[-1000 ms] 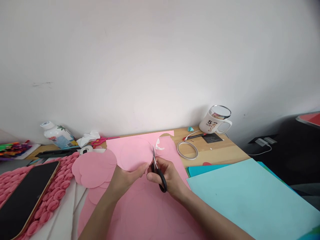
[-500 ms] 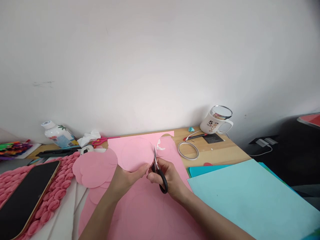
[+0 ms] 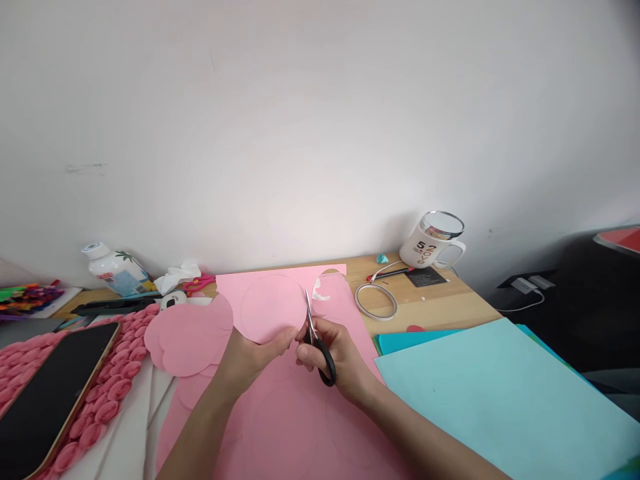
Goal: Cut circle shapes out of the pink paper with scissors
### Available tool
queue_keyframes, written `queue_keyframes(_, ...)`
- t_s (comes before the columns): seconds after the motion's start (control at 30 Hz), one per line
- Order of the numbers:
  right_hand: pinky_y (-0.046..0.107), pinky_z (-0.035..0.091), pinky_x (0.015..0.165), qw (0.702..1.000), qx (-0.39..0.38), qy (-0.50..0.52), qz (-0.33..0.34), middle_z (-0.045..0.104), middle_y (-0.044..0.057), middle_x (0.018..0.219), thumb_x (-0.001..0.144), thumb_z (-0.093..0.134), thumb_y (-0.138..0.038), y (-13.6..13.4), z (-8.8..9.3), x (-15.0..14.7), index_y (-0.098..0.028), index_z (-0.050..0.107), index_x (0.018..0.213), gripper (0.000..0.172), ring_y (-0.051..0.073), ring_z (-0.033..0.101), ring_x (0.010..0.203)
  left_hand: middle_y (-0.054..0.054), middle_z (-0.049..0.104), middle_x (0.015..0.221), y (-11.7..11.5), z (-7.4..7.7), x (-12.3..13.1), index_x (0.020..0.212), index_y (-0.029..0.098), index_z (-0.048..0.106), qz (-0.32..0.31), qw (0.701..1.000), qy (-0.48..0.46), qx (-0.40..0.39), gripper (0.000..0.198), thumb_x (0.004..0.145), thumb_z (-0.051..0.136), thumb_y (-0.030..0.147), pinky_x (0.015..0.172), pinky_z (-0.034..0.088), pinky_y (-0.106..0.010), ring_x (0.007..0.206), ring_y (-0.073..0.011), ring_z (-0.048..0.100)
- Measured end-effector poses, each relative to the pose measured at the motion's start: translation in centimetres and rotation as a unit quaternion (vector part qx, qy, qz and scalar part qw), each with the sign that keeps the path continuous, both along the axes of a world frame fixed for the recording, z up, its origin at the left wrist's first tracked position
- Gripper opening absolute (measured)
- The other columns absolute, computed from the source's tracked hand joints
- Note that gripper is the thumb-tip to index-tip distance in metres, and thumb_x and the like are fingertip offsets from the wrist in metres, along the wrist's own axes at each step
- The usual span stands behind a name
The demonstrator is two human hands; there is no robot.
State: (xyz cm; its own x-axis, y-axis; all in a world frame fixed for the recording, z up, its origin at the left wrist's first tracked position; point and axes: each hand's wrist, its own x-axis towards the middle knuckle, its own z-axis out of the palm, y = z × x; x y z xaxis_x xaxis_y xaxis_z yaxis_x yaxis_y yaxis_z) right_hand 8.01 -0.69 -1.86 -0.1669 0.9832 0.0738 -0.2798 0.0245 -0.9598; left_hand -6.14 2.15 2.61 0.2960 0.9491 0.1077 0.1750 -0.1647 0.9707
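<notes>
My left hand (image 3: 260, 353) pinches the lower edge of a pink paper sheet (image 3: 273, 303) that has a drawn circle and a round hole at its right. In my right hand (image 3: 333, 353) are black-handled scissors (image 3: 326, 360), their blades pointing up along the circle's right side. The blades look nearly closed. More pink paper (image 3: 285, 427) with faint drawn circles lies beneath both hands. Cut pink rounds (image 3: 193, 337) overlap in a pile left of my left hand.
A phone (image 3: 55, 393) lies on a pink knitted mat at left. Behind stand a white bottle (image 3: 117, 270), tissue (image 3: 177, 275) and pink scissors (image 3: 200, 283). To the right are a white mug (image 3: 425, 247), a tape ring (image 3: 376, 302) and light blue paper (image 3: 495, 393).
The pink sheet has shifted very slightly left, and the scissor blades have tilted a little left with it. Both hands keep their hold.
</notes>
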Motion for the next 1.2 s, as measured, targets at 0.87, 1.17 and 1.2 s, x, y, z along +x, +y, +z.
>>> queue_keyframes(0.87,0.023,0.035,0.042,1.0,-0.013,0.008,0.005,0.045,-0.006,0.044,0.065,0.07,-0.04,-0.31,0.18,-0.31,-0.018,0.05,0.057,0.031,0.009,0.043,0.04,0.004,0.046,0.05,0.33,-1.08,-0.44,0.059,0.018,0.048,0.019,1.0,-0.004,-0.004,0.02,0.076,0.055,0.027,0.049,0.039,-0.024,0.05,-0.0105,0.045)
queue_keyframes(1.17,0.023,0.035,0.048,1.0,-0.004,-0.006,-0.008,0.05,-0.004,0.055,0.06,0.073,-0.045,0.05,-0.22,-0.36,-0.018,0.054,0.069,0.034,0.01,0.043,0.05,0.004,0.044,0.049,0.03,-0.54,-0.06,0.056,0.018,0.048,-0.002,0.998,0.041,-0.038,0.021,0.072,0.059,0.027,0.047,0.039,-0.024,0.048,-0.0106,0.044)
queue_keyframes(1.2,0.023,0.034,0.049,1.0,0.003,-0.005,-0.007,0.05,-0.004,0.057,0.06,0.073,-0.044,0.07,-0.07,-0.24,-0.018,0.054,0.068,0.034,0.01,0.042,0.052,0.004,0.044,0.049,0.0,-0.5,-0.03,0.056,0.018,0.049,-0.003,0.998,0.039,-0.041,0.02,0.07,0.06,0.027,0.046,0.038,-0.024,0.048,-0.0104,0.043)
